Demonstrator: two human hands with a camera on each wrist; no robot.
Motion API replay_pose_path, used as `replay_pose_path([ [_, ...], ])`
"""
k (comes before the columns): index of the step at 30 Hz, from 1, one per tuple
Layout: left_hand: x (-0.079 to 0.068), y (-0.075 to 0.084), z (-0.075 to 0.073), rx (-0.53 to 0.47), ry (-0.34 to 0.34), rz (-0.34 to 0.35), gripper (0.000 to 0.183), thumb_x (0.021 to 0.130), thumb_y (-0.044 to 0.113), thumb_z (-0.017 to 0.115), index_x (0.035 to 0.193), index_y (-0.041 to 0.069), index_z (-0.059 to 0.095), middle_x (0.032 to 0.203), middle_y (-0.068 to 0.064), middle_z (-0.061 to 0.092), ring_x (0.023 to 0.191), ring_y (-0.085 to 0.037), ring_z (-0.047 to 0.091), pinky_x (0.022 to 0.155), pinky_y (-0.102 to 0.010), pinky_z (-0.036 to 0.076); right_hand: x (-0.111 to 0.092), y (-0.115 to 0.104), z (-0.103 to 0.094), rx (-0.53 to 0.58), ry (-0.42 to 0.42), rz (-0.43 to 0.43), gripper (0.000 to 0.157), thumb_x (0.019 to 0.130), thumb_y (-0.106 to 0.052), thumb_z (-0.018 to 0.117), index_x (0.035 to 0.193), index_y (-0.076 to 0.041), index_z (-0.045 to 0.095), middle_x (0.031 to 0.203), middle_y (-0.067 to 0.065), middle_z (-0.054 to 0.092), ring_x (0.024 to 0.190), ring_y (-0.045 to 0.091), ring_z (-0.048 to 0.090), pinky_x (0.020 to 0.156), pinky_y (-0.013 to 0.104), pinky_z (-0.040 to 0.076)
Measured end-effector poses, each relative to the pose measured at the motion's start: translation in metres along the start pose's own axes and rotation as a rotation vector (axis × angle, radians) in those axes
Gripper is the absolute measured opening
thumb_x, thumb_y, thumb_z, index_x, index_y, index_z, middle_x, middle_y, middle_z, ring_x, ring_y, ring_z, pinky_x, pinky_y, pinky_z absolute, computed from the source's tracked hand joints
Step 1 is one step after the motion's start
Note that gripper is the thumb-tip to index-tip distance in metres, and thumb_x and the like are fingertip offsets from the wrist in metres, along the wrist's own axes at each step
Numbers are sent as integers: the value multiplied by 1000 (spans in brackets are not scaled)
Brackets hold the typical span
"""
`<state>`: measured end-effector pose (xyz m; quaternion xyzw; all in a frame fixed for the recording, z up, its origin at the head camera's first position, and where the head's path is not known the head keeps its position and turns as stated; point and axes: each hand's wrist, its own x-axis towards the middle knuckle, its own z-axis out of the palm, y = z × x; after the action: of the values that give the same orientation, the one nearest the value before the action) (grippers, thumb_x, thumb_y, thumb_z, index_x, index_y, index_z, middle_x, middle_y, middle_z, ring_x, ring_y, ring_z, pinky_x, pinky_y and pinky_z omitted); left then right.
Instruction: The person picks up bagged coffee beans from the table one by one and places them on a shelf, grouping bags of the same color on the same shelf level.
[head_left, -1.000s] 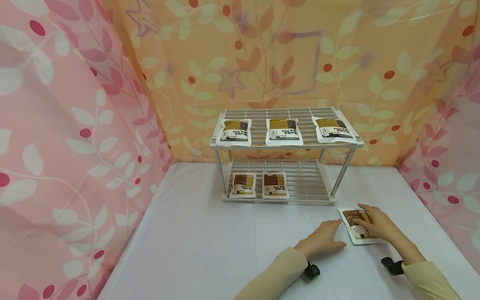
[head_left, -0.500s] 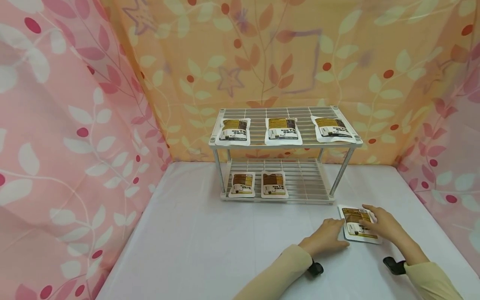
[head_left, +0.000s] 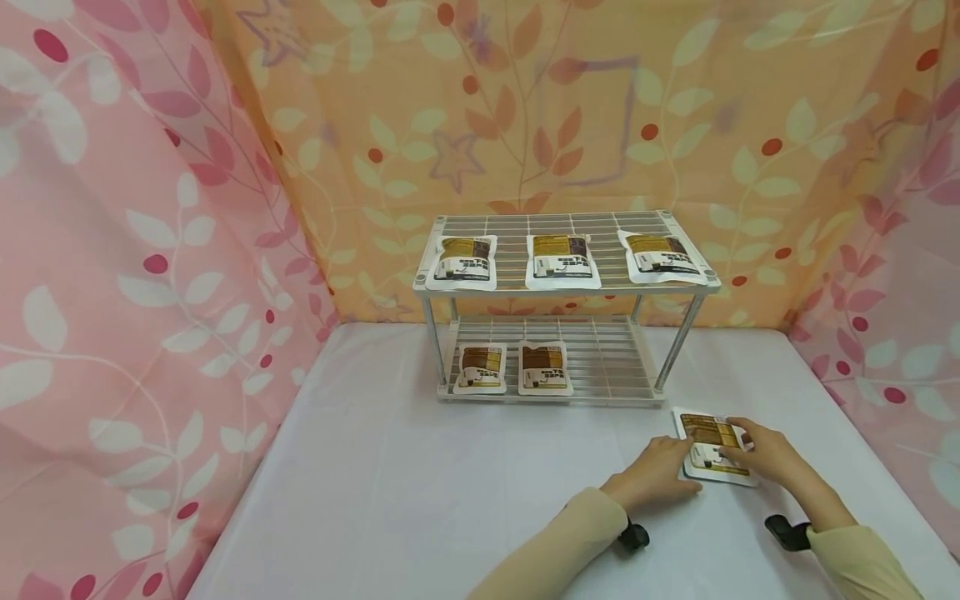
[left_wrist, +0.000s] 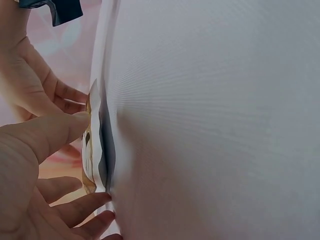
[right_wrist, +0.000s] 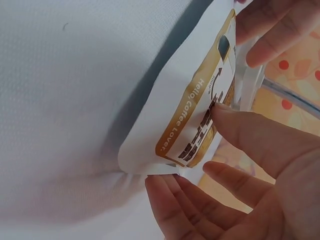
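A white coffee pouch (head_left: 708,450) with a brown and gold label lies on the table at the right, in front of the rack. My right hand (head_left: 772,454) holds it by its right side. In the right wrist view the right thumb (right_wrist: 240,125) lies on the printed face and the fingers (right_wrist: 175,200) meet the edge. My left hand (head_left: 656,475) is at the pouch's left edge with fingers extended. From the left wrist, the pouch (left_wrist: 95,145) appears edge-on, with the left fingers (left_wrist: 85,210) close to the cloth.
A two-tier white wire rack (head_left: 566,292) stands at the back. Its top tier bears three similar pouches, left (head_left: 462,262), middle (head_left: 562,261) and right (head_left: 662,257). Two more, one left (head_left: 481,368) and one beside it (head_left: 543,368), lie on the lower tier. Patterned curtains (head_left: 525,108) enclose the white table (head_left: 375,500).
The pouch has turned a little and now lies straighter. My left hand has moved slightly right, up to its left edge. The right hand has shifted a little along the right side.
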<state>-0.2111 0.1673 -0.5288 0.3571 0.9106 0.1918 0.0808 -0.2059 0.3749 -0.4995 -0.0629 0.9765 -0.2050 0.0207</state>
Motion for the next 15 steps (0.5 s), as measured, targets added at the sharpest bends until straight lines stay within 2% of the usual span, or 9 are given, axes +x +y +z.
replay_pose_path([
  [6, 0, -1, -1, -34, 20, 12, 71, 87, 44, 60, 145, 18, 31, 139, 9, 43, 128, -6, 38, 105, -16, 29, -1, -5, -2, 16, -16, 9, 59, 80, -19, 70, 118, 17, 45, 88, 34, 58, 80, 43, 58, 63, 51, 49],
  [10, 1, -4, -1, -65, 52, 51, 70, 86, 41, 62, 144, 13, 33, 137, 6, 47, 125, -6, 42, 103, -16, 31, -2, -8, -3, 24, -43, 22, 60, 81, -22, 70, 120, 16, 44, 91, 35, 56, 82, 44, 58, 63, 51, 49],
  [15, 3, -7, -3, -121, 92, 82, 67, 86, 37, 64, 141, 8, 38, 134, 2, 51, 121, -6, 47, 101, -15, 33, -3, -8, -1, 29, -34, 15, 60, 81, -23, 70, 120, 15, 45, 93, 36, 56, 84, 46, 58, 64, 51, 50],
])
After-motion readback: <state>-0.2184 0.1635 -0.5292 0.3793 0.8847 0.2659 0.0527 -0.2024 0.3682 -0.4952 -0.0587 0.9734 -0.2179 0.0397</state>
